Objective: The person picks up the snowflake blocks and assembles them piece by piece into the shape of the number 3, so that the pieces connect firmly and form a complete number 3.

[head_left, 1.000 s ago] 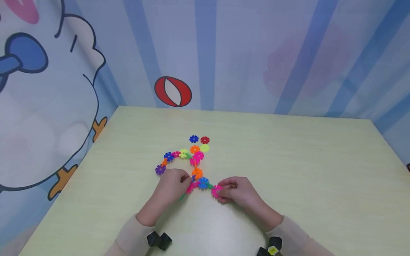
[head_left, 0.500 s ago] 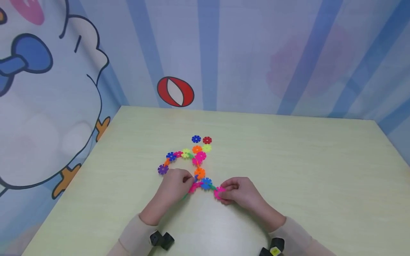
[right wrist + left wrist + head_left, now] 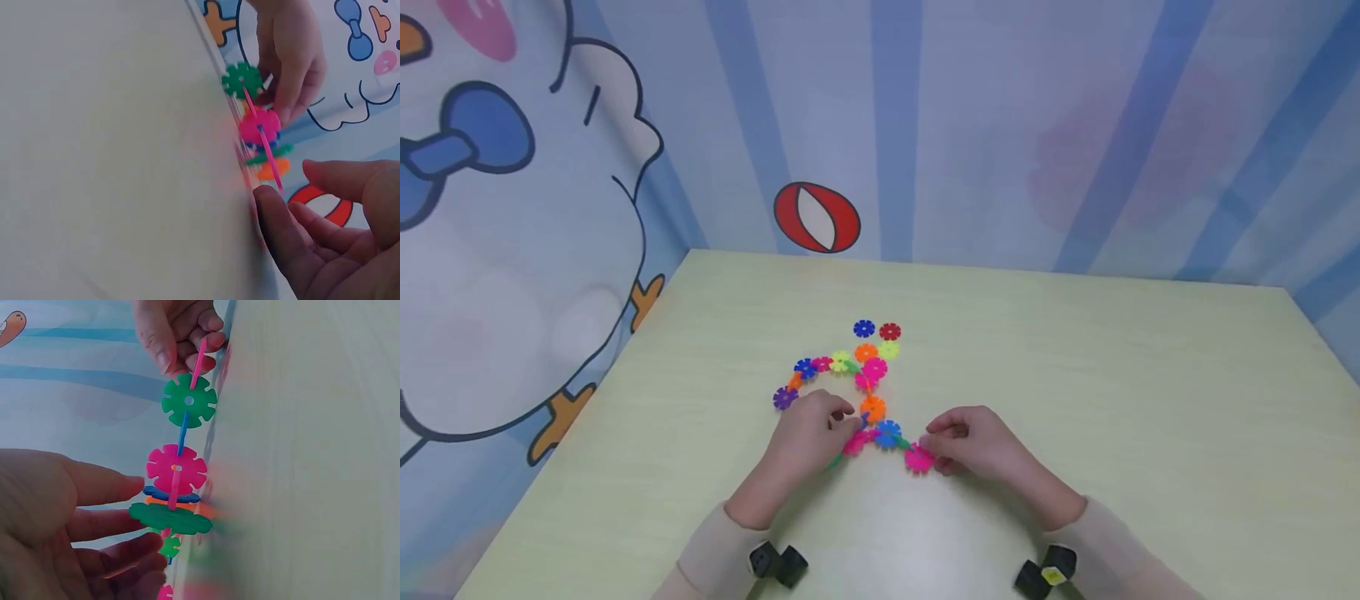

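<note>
A chain of slotted plastic flower discs in several colours lies on the table, curving left at its far part. Its near right end is a pink disc (image 3: 919,459), joined through a green disc (image 3: 902,443) to a blue disc (image 3: 887,434). My left hand (image 3: 808,432) is beside the near branches; its thumb tip is next to a pink disc (image 3: 177,464), fingertips apart. A flat green disc (image 3: 170,517) is close to its fingers. My right hand (image 3: 981,442) is at the pink end disc, thumb and forefinger parted, with a visible gap around the disc's edge.
Past the chain lie a separate dark blue disc (image 3: 864,328) and a red disc (image 3: 890,332). An orange disc (image 3: 866,353) and a yellow disc (image 3: 889,350) are close to the chain. A cartoon-printed backdrop (image 3: 970,133) borders the pale table (image 3: 1120,392).
My right fingers have let go of the pink end disc and drawn slightly to the right. My left thumb and forefinger are a little farther apart. The head view has shifted slightly.
</note>
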A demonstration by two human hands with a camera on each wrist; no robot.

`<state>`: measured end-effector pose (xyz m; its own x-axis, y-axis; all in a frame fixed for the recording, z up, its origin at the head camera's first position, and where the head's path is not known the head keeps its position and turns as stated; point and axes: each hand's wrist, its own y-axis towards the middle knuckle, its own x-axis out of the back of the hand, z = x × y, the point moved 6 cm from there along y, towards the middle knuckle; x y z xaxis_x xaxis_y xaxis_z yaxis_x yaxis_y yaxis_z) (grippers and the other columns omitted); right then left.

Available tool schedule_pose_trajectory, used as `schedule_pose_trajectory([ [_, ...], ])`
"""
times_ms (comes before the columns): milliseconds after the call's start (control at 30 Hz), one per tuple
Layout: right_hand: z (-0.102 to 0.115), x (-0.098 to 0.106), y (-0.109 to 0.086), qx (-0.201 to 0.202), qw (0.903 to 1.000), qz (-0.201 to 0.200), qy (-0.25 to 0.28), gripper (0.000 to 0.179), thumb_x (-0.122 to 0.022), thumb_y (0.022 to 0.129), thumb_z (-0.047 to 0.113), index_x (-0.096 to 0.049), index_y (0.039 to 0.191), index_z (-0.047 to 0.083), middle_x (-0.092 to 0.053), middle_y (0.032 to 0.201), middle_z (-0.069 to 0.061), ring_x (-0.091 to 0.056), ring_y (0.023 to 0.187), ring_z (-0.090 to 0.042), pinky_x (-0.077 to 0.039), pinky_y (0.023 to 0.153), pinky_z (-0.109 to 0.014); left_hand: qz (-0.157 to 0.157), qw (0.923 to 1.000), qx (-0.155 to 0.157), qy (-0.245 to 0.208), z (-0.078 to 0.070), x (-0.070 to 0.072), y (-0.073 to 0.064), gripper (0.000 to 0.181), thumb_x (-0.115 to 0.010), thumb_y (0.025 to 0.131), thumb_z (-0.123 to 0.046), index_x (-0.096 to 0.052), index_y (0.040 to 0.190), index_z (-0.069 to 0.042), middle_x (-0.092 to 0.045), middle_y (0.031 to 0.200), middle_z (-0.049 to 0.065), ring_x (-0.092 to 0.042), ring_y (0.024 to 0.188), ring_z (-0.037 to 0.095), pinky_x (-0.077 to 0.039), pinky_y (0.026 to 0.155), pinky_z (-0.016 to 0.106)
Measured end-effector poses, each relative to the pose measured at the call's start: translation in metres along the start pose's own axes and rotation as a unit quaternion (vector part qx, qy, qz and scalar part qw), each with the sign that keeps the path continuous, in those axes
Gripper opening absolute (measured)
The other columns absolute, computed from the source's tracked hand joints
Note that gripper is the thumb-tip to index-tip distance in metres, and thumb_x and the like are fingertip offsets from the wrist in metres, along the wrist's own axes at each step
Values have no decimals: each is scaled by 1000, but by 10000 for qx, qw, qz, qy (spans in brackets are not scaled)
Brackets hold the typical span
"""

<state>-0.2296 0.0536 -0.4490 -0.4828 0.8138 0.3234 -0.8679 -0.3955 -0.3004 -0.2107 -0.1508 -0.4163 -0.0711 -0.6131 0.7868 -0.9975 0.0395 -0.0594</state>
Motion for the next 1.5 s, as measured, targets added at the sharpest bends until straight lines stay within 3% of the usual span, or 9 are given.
schedule_pose_trajectory([
  [133, 11, 16, 15, 283, 9979, -121, -563, 31, -68, 90, 21, -64, 111, -1, -67, 87, -6, -63, 72, -17, -55, 67, -29, 185, 9994, 181, -215, 4, -1, 0, 29, -73, 86, -23, -71, 106, -3, -66, 94, 6, -59, 81, 18, -54, 68, 30],
  [300, 25, 29, 50, 545, 9929, -144, -1049, 35, -68, 90, 24, -64, 117, 3, -66, 100, -8, -60, 84, -19, -52, 72, -28, 576, 9968, 407, -389, 9, -6, 1, 36, -76, 83, -27, -69, 109, -4, -64, 92, 4, -55, 78, 17, -50, 64, 26],
  [533, 35, 33, 98, 322, 9939, -18, -1055, 35, -66, 92, 25, -64, 123, 10, -65, 106, -8, -60, 90, -22, -53, 76, -29, 835, 9943, 442, -488, 12, -9, 2, 31, -76, 83, -20, -69, 108, -4, -64, 91, 3, -54, 78, 17, -51, 67, 27],
  [733, 38, 33, 124, 400, 9907, 26, -1297, 34, -66, 91, 22, -64, 122, 8, -64, 106, -9, -56, 86, -19, -50, 70, -26, 965, 9925, 527, -533, 13, -10, 3, 27, -76, 82, -16, -70, 105, -3, -63, 87, 4, -53, 75, 18, -50, 65, 27],
  [900, 46, 28, 137, 661, 9837, 168, -1664, 32, -70, 88, 20, -68, 117, 8, -63, 101, -9, -51, 82, -20, -45, 67, -26, 917, 9928, 568, -525, 15, -8, 4, 25, -76, 82, -16, -71, 103, -3, -63, 86, 3, -53, 74, 18, -49, 64, 27],
  [1100, 50, 20, 145, 899, 9744, 437, -2013, 38, -72, 87, 17, -66, 123, 8, -65, 114, -9, -54, 97, -23, -48, 83, -30, 835, 9939, 474, -536, 16, -7, 5, 24, -76, 82, -16, -71, 103, -4, -62, 86, 3, -53, 75, 18, -48, 65, 27],
  [1300, 50, 16, 148, 925, 9592, 442, -2635, 40, -71, 87, 19, -65, 126, 11, -59, 106, -10, -50, 96, -24, -45, 82, -32, 816, 9936, 512, -583, 17, -7, 6, 23, -76, 83, -16, -72, 103, -5, -62, 86, 2, -53, 76, 18, -49, 65, 27],
  [1500, 48, 15, 149, 856, 9569, 404, -2746, 35, -70, 88, 19, -67, 121, 10, -57, 105, -10, -49, 96, -24, -45, 84, -34, 832, 9936, 521, -550, 18, -8, 7, 23, -75, 84, -15, -72, 104, -6, -63, 87, 2, -54, 77, 18, -49, 67, 27],
])
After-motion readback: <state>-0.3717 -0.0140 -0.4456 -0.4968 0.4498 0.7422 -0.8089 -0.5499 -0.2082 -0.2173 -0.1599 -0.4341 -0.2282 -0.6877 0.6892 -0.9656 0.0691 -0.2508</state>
